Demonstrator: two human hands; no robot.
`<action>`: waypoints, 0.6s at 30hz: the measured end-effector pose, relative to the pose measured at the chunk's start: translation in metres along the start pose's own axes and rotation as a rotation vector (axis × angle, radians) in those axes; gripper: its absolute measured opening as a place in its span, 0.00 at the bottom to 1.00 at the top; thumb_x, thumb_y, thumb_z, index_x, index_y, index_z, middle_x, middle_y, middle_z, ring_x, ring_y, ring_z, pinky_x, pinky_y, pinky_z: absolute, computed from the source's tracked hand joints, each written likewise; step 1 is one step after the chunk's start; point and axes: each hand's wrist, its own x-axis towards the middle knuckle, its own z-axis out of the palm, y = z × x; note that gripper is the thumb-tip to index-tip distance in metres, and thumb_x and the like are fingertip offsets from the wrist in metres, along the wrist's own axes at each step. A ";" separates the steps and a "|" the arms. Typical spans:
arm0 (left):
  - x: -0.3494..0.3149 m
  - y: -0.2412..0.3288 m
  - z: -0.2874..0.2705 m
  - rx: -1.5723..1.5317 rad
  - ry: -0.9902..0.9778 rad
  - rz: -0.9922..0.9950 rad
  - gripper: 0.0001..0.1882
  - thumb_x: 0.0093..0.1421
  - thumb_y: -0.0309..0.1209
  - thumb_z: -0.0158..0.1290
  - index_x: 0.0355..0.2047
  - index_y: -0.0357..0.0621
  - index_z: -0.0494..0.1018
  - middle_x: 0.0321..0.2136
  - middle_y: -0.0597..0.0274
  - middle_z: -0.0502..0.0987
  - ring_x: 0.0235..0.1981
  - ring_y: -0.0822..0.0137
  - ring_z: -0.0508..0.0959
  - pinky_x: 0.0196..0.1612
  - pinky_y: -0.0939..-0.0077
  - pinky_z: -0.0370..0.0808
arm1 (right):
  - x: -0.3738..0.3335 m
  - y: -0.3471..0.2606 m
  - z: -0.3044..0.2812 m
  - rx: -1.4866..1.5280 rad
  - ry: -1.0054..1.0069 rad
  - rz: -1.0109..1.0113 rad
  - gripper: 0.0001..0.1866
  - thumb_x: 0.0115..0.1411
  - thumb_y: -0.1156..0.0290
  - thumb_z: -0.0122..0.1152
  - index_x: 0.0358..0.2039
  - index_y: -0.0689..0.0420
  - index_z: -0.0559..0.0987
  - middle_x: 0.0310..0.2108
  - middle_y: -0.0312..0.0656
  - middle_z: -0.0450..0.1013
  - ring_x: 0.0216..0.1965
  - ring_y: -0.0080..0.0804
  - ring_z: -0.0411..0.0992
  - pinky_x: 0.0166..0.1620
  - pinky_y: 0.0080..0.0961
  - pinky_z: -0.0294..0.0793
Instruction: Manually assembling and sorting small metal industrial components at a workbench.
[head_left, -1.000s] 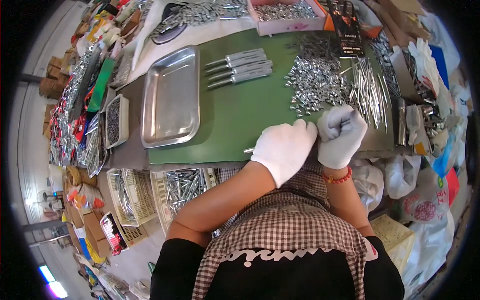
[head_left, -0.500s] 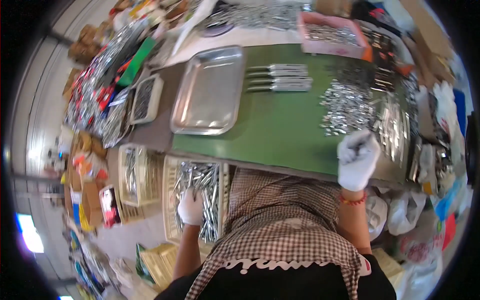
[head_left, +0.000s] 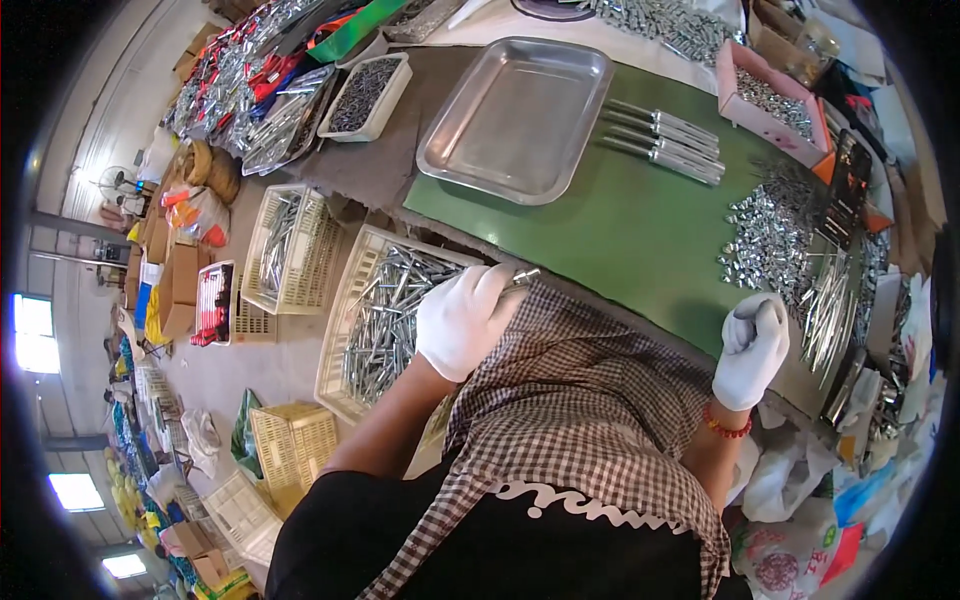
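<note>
My left hand (head_left: pixel 460 318), in a white glove, is closed around a shiny metal tube (head_left: pixel 526 276). Only the end of that tube shows past the fingers, by the table's near edge. Below and left of this hand, similar metal tubes (head_left: pixel 388 305) fill a cream plastic crate (head_left: pixel 328 348). At the table's right front, my right hand (head_left: pixel 752 345), also gloved, has its fingers curled in; whatever they hold is hidden. Close to it lie a heap of small silver fittings (head_left: pixel 765 240) and a bundle of thin metal rods (head_left: pixel 830 310). Several silver-handled pieces with thin shafts (head_left: pixel 670 140) lie in a row farther back.
A metal tray (head_left: pixel 520 120) rests on the green table top (head_left: pixel 600 230). Behind the fittings stands a pink box (head_left: pixel 735 100) of small parts. A white bin (head_left: pixel 400 90) of dark pieces sits at the far left. Another crate (head_left: pixel 310 285) is beyond the tube crate.
My left hand has risen from the tube crate and moved right to the table's edge, with a tube in it. My right hand stays closed near the fittings. The view has turned.
</note>
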 end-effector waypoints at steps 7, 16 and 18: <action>-0.066 -0.087 0.039 0.095 -0.278 -0.693 0.16 0.60 0.41 0.54 0.42 0.43 0.76 0.37 0.47 0.79 0.38 0.46 0.79 0.40 0.52 0.74 | -0.004 -0.003 -0.004 -0.009 0.041 0.053 0.08 0.65 0.74 0.48 0.29 0.62 0.73 0.24 0.35 0.69 0.17 0.13 0.56 0.20 0.14 0.52; 0.047 0.025 0.007 -0.040 0.132 0.335 0.13 0.53 0.26 0.58 0.41 0.45 0.78 0.35 0.60 0.77 0.37 0.57 0.77 0.44 0.64 0.73 | -0.004 -0.011 0.002 -0.156 -0.003 0.114 0.08 0.63 0.73 0.52 0.28 0.62 0.76 0.22 0.29 0.66 0.18 0.11 0.57 0.21 0.14 0.54; 0.093 0.060 0.017 -0.209 0.034 0.422 0.12 0.53 0.24 0.57 0.39 0.43 0.77 0.39 0.54 0.77 0.40 0.52 0.77 0.46 0.59 0.73 | -0.002 -0.011 0.005 -0.257 -0.082 0.112 0.07 0.62 0.73 0.53 0.31 0.61 0.77 0.22 0.28 0.66 0.20 0.12 0.60 0.24 0.14 0.58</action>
